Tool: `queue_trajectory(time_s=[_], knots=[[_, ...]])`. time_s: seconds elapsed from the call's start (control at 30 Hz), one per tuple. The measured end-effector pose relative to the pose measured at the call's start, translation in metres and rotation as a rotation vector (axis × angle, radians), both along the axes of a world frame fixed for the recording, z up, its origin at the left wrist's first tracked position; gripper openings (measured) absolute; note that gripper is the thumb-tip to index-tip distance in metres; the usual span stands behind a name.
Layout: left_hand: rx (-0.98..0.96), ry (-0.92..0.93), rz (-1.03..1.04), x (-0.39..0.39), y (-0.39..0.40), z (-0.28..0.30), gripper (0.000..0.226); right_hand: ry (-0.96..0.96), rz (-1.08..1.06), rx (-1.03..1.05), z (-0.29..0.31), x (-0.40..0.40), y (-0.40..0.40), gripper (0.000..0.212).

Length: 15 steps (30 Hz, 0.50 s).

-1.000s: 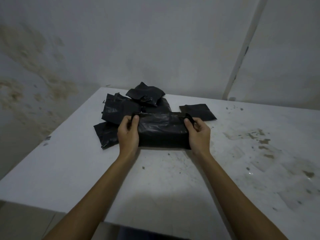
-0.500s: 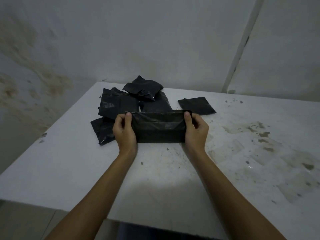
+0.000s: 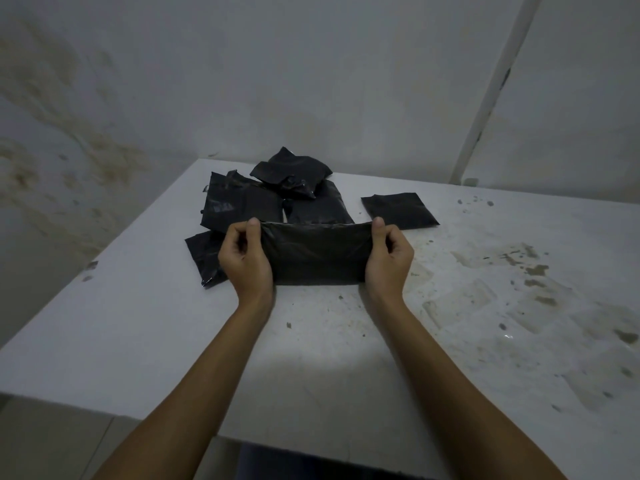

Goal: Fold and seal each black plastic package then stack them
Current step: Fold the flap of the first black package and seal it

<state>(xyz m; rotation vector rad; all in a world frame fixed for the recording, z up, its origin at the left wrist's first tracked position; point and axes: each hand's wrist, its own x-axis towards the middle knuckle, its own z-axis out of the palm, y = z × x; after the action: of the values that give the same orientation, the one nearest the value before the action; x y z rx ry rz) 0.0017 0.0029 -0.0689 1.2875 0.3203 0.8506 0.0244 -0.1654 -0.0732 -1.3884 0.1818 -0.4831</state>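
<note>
Black plastic package (image 3: 317, 252) sits on the white bench (image 3: 311, 358), held at both short ends, long side running left to right, near edge touching the bench surface, far edge lifted a bit toward the camera. Left hand (image 3: 246, 259) pinches the left end, thumb up along the top corner, other fingers curled behind the plastic. Right hand (image 3: 388, 258) pinches the right end the same way, thumb tip at the top right corner, fingers curled in. Both hands grasping the package, neither released.

Just behind it, a loose pile of black packages (image 3: 273, 199) lies on the bench, overlapping each other, not squared up. One crumpled package (image 3: 291, 171) sits on top of the pile at the back. One package of the pile (image 3: 202, 258) pokes out at the left, partly hidden by the left hand. A flat folded package (image 3: 400, 211) lies alone to the right of the pile, near the right thumb; cannot tell if it touches the held package.

Bench top is stained and speckled with dark spots on the right half. Stained wall (image 3: 86, 133) behind, white pipe (image 3: 491, 88) running up the wall at the right.
</note>
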Motion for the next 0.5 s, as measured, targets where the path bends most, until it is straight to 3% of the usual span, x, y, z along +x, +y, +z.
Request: queue_trajectory(time_s=[0.33,0.5], knots=[[0.088,-0.002,0.056,0.002,0.014,0.003,0.003,0.068,-0.072,0.029,-0.001,0.001,0.008,0.041],[0.097,0.078,-0.006,0.000,0.016,0.008,0.015,0.091,-0.111,-0.018,0.001,0.006,0.006,0.044]])
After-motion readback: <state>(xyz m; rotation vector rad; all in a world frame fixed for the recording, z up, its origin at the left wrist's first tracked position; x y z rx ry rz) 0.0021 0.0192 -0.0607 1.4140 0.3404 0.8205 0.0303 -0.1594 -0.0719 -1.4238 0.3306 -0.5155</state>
